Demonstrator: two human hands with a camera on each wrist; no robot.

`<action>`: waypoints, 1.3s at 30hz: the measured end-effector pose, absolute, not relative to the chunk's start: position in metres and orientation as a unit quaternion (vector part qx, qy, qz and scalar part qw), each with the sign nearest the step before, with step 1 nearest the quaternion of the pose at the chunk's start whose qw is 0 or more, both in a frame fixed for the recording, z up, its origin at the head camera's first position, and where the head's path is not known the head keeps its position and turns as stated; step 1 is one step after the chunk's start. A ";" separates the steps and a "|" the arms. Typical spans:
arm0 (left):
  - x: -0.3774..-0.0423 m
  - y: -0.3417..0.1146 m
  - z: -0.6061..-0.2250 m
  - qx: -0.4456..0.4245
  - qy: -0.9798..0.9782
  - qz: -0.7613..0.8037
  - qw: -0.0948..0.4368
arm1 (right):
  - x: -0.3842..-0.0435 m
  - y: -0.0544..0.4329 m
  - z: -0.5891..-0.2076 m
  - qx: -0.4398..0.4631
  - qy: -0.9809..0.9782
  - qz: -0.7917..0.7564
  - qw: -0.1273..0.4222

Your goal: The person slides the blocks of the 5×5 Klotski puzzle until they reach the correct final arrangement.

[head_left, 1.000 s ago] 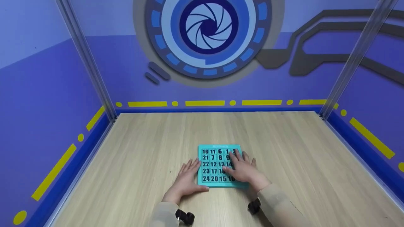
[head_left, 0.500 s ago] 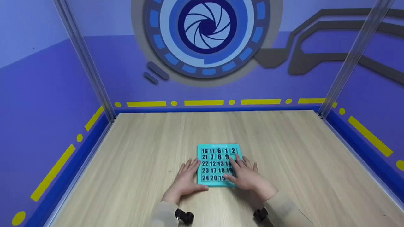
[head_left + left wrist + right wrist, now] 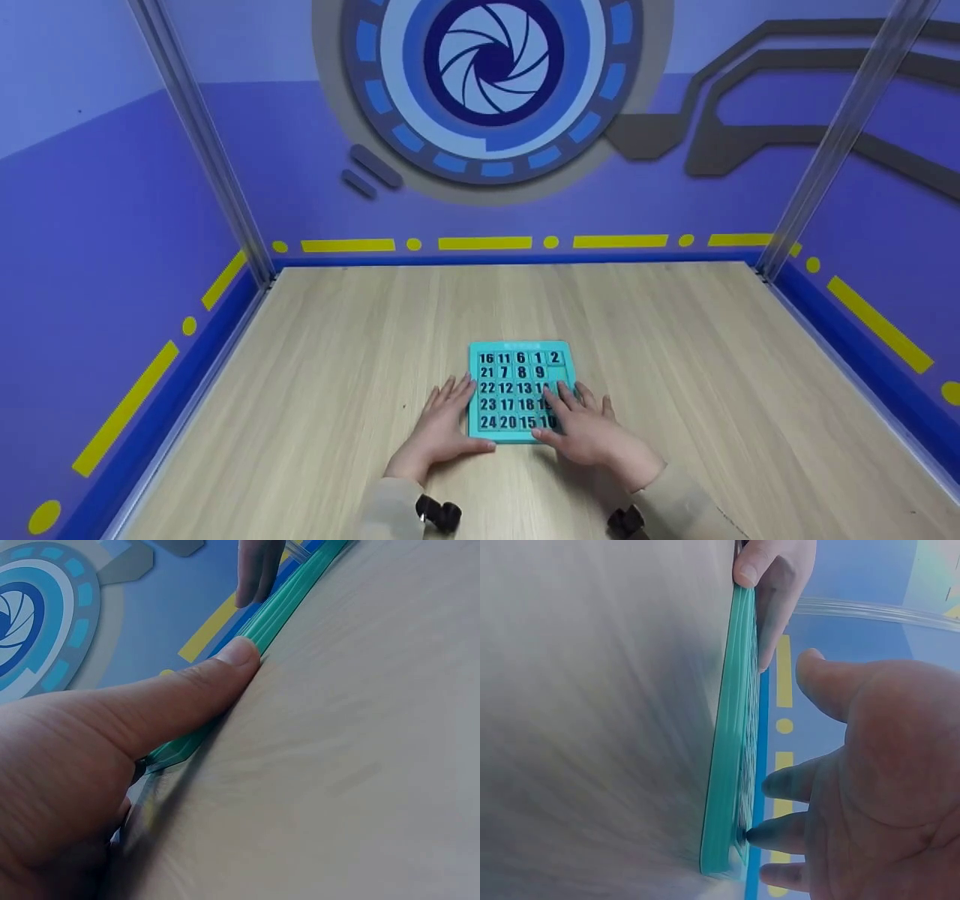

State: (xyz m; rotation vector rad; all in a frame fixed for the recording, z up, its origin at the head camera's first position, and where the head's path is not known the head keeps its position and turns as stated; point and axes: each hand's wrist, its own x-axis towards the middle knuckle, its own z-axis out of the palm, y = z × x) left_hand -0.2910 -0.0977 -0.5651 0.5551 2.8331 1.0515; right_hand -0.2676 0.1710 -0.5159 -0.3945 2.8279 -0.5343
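A turquoise sliding number puzzle lies flat on the table. My left hand holds its near left corner, fingers along the left side and thumb against the near edge. That thumb shows pressed to the green rim in the left wrist view. Over the puzzle's right side is my right hand, fingers spread. In the right wrist view one fingertip is right at the tile face, while the thumb is held apart. An empty slot shows below the 2 tile. Lower tiles in the right column are hidden under the hand.
The puzzle rests on a pale wood table. Blue-purple printed walls enclose the table at the back and both sides, with metal posts at the corners. A dark device is strapped to each wrist.
My right hand has drawn back toward me, from the top right tiles to lower ones. The slot under the 2 has come into view. My left hand stays in place.
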 end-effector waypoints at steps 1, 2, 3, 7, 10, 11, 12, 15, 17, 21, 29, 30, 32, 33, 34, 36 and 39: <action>-0.291 -0.098 -0.565 0.180 0.922 0.341 0.035 | -0.268 0.171 -0.516 -0.135 0.967 -0.182 0.118; -0.291 -0.098 -0.565 0.180 0.922 0.342 0.036 | -0.268 0.171 -0.516 -0.134 0.967 -0.181 0.118; -0.291 -0.098 -0.565 0.180 0.921 0.342 0.036 | -0.268 0.171 -0.517 -0.134 0.967 -0.181 0.116; -0.291 -0.098 -0.566 0.181 0.920 0.345 0.037 | -0.271 0.171 -0.519 -0.135 0.968 -0.181 0.111; -0.291 -0.098 -0.566 0.180 0.919 0.349 0.038 | -0.273 0.171 -0.521 -0.134 0.968 -0.180 0.111; -0.291 -0.098 -0.566 0.180 0.919 0.349 0.039 | -0.274 0.171 -0.521 -0.134 0.968 -0.180 0.110; -0.292 -0.098 -0.566 0.179 0.919 0.349 0.039 | -0.275 0.171 -0.522 -0.134 0.968 -0.180 0.110; -0.292 -0.098 -0.566 0.180 0.919 0.348 0.038 | -0.278 0.170 -0.523 -0.131 0.968 -0.183 0.109; -0.292 -0.098 -0.566 0.179 0.920 0.347 0.038 | -0.280 0.171 -0.524 -0.131 0.968 -0.185 0.109; -0.292 -0.098 -0.566 0.177 0.920 0.347 0.037 | -0.285 0.171 -0.524 -0.133 0.968 -0.184 0.107; -0.292 -0.098 -0.567 0.178 0.920 0.346 0.033 | -0.290 0.169 -0.525 -0.136 0.967 -0.191 0.098; -0.292 -0.098 -0.567 0.178 0.920 0.347 0.033 | -0.290 0.169 -0.525 -0.136 0.967 -0.191 0.098; -0.292 -0.098 -0.567 0.177 0.920 0.347 0.034 | -0.291 0.169 -0.525 -0.136 0.968 -0.189 0.098; -0.292 -0.098 -0.567 0.176 0.920 0.348 0.034 | -0.292 0.169 -0.525 -0.136 0.968 -0.188 0.098; -0.291 -0.098 -0.567 0.176 0.920 0.349 0.034 | -0.292 0.169 -0.525 -0.134 0.968 -0.187 0.099; -0.291 -0.098 -0.566 0.176 0.919 0.350 0.037 | -0.293 0.168 -0.525 -0.133 0.969 -0.186 0.099; -0.291 -0.098 -0.565 0.177 0.918 0.352 0.041 | -0.295 0.167 -0.524 -0.128 0.969 -0.187 0.100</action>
